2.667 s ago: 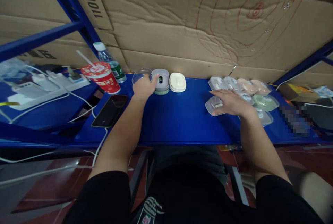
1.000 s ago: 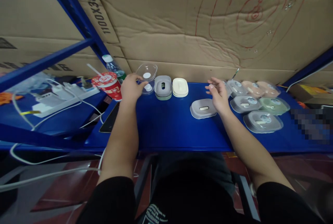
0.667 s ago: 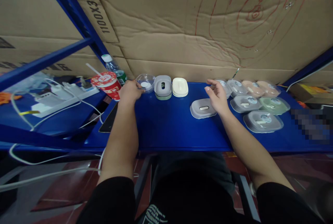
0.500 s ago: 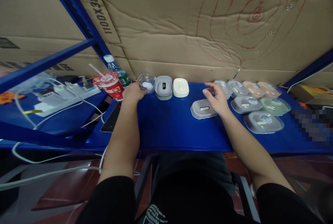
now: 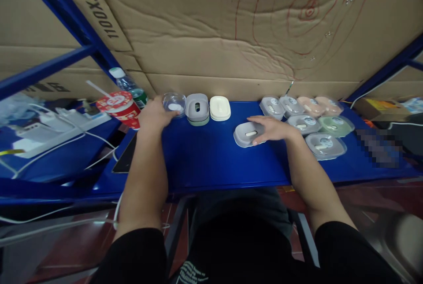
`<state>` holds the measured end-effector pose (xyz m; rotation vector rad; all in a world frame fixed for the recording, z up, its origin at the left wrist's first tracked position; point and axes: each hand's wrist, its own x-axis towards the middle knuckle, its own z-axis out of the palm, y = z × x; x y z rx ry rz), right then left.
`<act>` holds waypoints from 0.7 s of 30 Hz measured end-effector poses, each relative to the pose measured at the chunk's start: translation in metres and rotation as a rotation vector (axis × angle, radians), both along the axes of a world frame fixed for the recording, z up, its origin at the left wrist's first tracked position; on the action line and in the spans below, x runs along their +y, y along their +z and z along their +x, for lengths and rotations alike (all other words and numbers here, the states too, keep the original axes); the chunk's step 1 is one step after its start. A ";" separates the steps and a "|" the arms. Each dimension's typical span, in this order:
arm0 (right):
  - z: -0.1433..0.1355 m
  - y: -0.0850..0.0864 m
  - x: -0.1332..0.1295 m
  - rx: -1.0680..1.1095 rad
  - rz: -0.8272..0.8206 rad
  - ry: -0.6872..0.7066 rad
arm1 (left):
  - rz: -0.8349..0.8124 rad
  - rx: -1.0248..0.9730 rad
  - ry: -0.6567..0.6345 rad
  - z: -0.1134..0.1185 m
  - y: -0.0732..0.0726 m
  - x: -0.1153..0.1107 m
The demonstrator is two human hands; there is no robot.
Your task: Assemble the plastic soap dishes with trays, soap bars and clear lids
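My left hand is at the left side of a clear plastic container, its thumb at the front edge and its other fingers partly hidden behind. White round pieces show inside the container. My right hand spans the right end of a grey oval lid, thumb at the near edge and fingers at the far edge. A pale, slim handle sits in the middle of this lid. Between my hands stand a stack of grey and green square lids, with an oval slot on top, and a cream square lid.
Several lidded plastic pieces in grey, peach and green stand in rows at the right. A red paper cup with a straw and a water bottle are left of my left hand. Cardboard walls the back; a power strip lies far left.
My right hand has come down from above onto the right end of the grey oval lid. My left hand stays at the clear container. The view has shifted slightly.
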<state>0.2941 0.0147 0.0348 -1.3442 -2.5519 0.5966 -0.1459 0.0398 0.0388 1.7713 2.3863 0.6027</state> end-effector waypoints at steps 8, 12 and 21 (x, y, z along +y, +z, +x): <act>-0.006 -0.016 0.005 0.016 0.010 0.053 | 0.358 -0.030 -0.362 0.080 0.019 -0.035; -0.021 -0.015 0.001 0.089 0.088 0.063 | 0.140 0.014 -0.785 0.119 -0.004 -0.049; -0.036 -0.012 -0.006 0.346 0.237 0.063 | 0.157 -0.098 -0.918 0.130 -0.023 -0.046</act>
